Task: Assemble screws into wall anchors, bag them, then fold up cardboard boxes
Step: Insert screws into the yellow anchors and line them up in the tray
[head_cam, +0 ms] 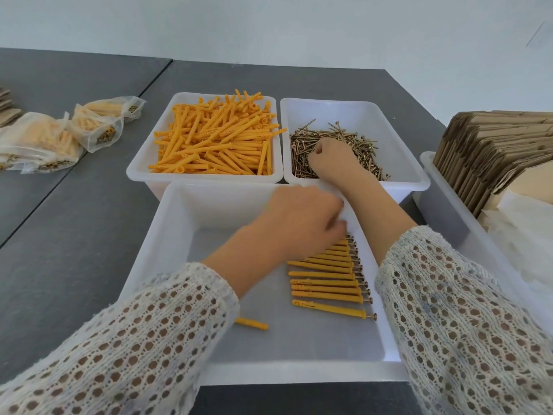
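Surface: the dark grey surface (74, 235) carried three white plastic tubs within easy reach.
Near tub: the large white plastic tub (155, 250) sat closest, likely as the collecting tray.
Cardboard: a row of flat brown cardboard boxes (493, 151) stood on edge in a bin at right, not yet folded.
Anchor tub: loose orange plastic wall anchors (215, 139) filled the far left tub.
Screw tub: brass-coloured metal screws (368, 145) lay heaped in the far right tub.
Bags: filled clear plastic bags (45, 142) lay at far left.
Finished row: assembled orange anchors with screws (326, 283) lay side by side, heads right, probably for counting.
Left hand (299, 223): curled over the row's far end; whether it held anything could not be told.
Right hand (332, 157): fingers bent down into the screws, apparently gathering some.
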{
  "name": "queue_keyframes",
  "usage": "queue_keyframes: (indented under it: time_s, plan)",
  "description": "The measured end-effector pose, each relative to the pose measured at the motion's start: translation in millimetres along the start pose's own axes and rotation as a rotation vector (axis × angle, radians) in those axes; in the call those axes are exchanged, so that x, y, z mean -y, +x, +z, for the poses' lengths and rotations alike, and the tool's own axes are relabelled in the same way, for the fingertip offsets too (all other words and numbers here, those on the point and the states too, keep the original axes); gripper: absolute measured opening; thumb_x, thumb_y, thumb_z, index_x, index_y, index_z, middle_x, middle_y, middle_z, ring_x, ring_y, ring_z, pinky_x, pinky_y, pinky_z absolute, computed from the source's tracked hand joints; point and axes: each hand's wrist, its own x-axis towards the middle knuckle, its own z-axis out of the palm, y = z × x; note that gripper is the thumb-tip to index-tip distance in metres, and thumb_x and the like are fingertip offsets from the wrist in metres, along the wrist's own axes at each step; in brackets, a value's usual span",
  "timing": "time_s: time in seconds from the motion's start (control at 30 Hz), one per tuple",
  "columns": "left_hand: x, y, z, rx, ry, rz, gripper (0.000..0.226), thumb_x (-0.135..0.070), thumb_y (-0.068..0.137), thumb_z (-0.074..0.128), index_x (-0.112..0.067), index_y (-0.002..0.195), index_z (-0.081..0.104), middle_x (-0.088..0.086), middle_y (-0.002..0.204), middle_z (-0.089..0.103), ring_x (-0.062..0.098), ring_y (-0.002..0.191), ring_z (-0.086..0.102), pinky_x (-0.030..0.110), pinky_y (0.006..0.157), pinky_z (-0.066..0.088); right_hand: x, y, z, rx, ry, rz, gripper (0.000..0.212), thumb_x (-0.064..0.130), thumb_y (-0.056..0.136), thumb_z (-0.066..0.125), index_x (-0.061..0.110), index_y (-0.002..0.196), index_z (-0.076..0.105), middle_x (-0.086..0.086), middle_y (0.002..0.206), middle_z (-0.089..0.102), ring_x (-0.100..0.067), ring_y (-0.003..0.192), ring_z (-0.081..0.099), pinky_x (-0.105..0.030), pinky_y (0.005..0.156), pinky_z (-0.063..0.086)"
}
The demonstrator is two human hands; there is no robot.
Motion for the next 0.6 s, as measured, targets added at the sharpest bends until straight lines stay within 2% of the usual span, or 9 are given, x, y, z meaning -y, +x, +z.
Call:
queue_keyframes:
  time_s: [0.1,0.2,0.3,0.37,0.43,0.5,0.6]
  plan:
    - [28.3,3.1,-10.7,-0.171,0.003,-0.108,0.019,-0.033,0.096,0.045,-0.024,0.081,0.052,-0.006,0.073,0.055,0.017,0.073,0.055,0.029,0.055,0.032,3.7,-1.0,0.9,0.160,-0.174,0.066,0.024,0.024,0.091,0.048,0.013,0.070,0.044,-0.002,0.071,0.050,-0.021,0.066,0.046,-0.030,0.053,0.030]
    - [52.6,4.1,-13.8,-0.304,0.022,-0.197,0.016,-0.027,0.097,0.046,-0.021,0.089,0.059,-0.006,0.088,0.059,0.016,0.085,0.053,0.031,0.057,0.041,6.1,-1.8,2.7,0.180,-0.218,0.082,0.025,0.028,0.094,0.045,0.012,0.074,0.046,-0.004,0.076,0.051,-0.025,0.076,0.052,-0.032,0.064,0.038]
    - [71.6,5.5,-12.0,-0.396,0.084,-0.289,0.014,-0.026,0.096,0.048,-0.019,0.096,0.060,-0.003,0.097,0.056,0.018,0.095,0.049,0.031,0.057,0.039,6.0,-2.7,1.4,0.191,-0.202,0.080,0.019,0.024,0.095,0.043,0.010,0.084,0.050,-0.004,0.079,0.051,-0.024,0.078,0.052,-0.033,0.068,0.040]
    - [81.7,6.8,-8.5,-0.400,0.111,-0.367,0.016,-0.025,0.093,0.052,-0.017,0.106,0.058,0.002,0.108,0.054,0.022,0.103,0.048,0.031,0.064,0.039,6.3,-2.9,-1.0,0.225,-0.190,0.076,0.020,0.021,0.095,0.043,0.011,0.080,0.049,-0.003,0.079,0.051,-0.019,0.071,0.049,-0.030,0.060,0.037]
    - [88.4,6.9,-5.2,-0.365,0.101,-0.499,0.031,-0.026,0.089,0.056,-0.016,0.118,0.052,0.009,0.122,0.049,0.029,0.112,0.046,0.036,0.078,0.040,6.5,-2.3,-2.0,0.252,-0.189,0.076,0.022,0.021,0.096,0.043,0.013,0.075,0.046,-0.003,0.077,0.051,-0.016,0.066,0.045,-0.030,0.056,0.033]
    - [91.1,6.1,-3.9,-0.308,0.078,-0.622,0.043,-0.028,0.088,0.058,-0.014,0.127,0.047,0.014,0.131,0.044,0.035,0.121,0.041,0.042,0.093,0.038,6.9,-1.4,-2.2,0.268,-0.195,0.079,0.023,0.023,0.095,0.044,0.013,0.074,0.046,-0.003,0.077,0.051,-0.017,0.066,0.045,-0.031,0.059,0.035]
    - [93.7,7.3,-4.0,-0.190,0.090,-0.667,0.042,-0.035,0.093,0.052,-0.016,0.131,0.050,0.015,0.138,0.044,0.038,0.129,0.036,0.048,0.104,0.032,7.7,-2.3,-2.5,0.279,-0.218,0.077,0.024,0.027,0.094,0.044,0.014,0.074,0.047,-0.002,0.077,0.052,-0.020,0.071,0.049,-0.033,0.067,0.039]
